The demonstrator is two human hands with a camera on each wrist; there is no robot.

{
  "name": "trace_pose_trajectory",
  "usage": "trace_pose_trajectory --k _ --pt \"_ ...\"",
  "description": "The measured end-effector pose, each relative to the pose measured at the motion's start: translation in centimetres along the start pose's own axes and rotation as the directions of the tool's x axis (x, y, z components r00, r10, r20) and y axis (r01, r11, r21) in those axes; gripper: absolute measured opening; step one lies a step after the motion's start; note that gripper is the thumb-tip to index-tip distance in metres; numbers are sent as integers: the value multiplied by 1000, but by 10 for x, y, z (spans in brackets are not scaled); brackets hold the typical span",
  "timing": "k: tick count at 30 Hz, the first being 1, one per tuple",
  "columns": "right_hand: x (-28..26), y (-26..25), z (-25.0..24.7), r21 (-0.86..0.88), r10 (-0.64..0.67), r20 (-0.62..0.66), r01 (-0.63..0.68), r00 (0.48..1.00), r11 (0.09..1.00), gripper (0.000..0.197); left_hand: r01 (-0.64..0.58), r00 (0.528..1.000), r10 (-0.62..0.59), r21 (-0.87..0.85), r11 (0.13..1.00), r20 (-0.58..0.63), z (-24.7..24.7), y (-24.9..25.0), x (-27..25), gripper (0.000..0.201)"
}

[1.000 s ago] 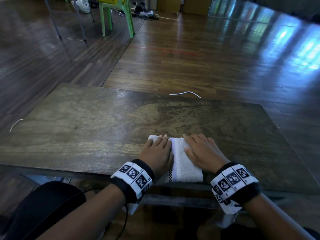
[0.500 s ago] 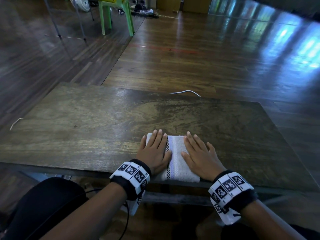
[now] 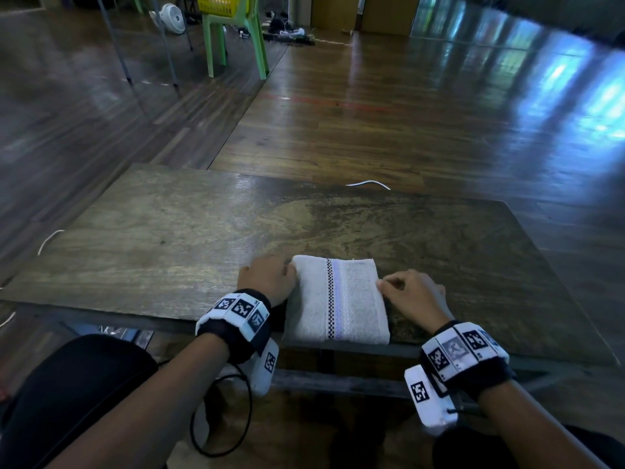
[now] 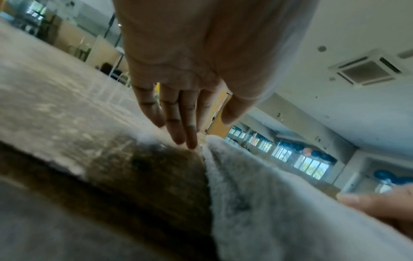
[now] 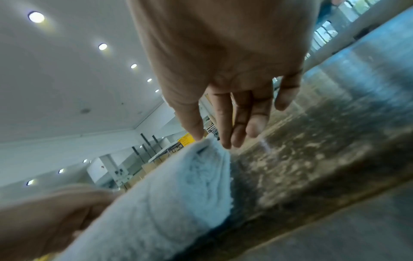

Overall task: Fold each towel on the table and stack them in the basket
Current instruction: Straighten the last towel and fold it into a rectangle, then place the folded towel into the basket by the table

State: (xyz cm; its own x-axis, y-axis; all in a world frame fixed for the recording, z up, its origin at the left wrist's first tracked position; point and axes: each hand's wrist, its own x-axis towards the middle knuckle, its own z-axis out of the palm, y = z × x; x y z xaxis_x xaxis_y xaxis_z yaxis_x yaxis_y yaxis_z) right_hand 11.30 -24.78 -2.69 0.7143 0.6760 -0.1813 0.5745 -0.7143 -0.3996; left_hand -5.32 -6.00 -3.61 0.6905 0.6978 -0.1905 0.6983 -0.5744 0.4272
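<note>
A folded white towel (image 3: 338,299) with a checked stripe lies on the wooden table (image 3: 169,231), at its near edge. My left hand (image 3: 287,269) is at the towel's left edge. In the left wrist view its fingers (image 4: 178,127) point straight down to the table beside the towel (image 4: 279,203), and the thumb hangs free above it. My right hand (image 3: 389,286) is at the right edge. In the right wrist view the thumb and index finger of this hand (image 5: 212,141) pinch the towel's (image 5: 167,194) far right corner.
A yellow basket (image 3: 221,3) sits on a green plastic chair (image 3: 236,38) far across the wooden floor. A white fan (image 3: 172,16) and cables lie near it. A white cord (image 3: 368,183) shows past the table's far edge.
Both hands lay flat on top of the towel, pressing it. They have slid apart to its left and right edges, uncovering the top.
</note>
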Motion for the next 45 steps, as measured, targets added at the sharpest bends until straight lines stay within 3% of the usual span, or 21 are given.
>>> trace_pose_trajectory --k 3,11,18,22,29,32,33,38,45 --pt "2 -1 1 174 74 115 -94 991 980 34 30 998 -19 -181 983 64 -7 -2 -7 26" --pt "13 -3 10 321 91 203 -155 975 934 47 61 986 -32 -179 982 165 3 -9 -8 32" --pt "15 -14 10 303 135 247 -209 960 930 42 124 973 -60 -279 952 225 3 0 -9 41" --pt "10 -16 5 373 91 295 -203 951 905 26 177 971 -92 -400 899 222 1 5 -16 39" --pt "-24 -23 7 663 78 345 -302 935 685 22 246 966 -117 -669 702 233 -5 0 -45 30" --pt "-47 -27 0 739 48 378 -333 925 586 19 245 966 -92 -732 636 243 -8 -4 -66 9" --pt "-55 -29 -3 754 38 376 -330 926 568 19 233 967 -68 -752 617 244 -9 -4 -74 3" --pt "-92 -38 -20 792 46 268 -247 962 559 30 160 982 0 -827 539 190 -26 4 -108 26" --pt "-142 -64 -82 788 -45 65 -24 997 615 22 23 991 105 -871 490 85 -90 26 -152 26"
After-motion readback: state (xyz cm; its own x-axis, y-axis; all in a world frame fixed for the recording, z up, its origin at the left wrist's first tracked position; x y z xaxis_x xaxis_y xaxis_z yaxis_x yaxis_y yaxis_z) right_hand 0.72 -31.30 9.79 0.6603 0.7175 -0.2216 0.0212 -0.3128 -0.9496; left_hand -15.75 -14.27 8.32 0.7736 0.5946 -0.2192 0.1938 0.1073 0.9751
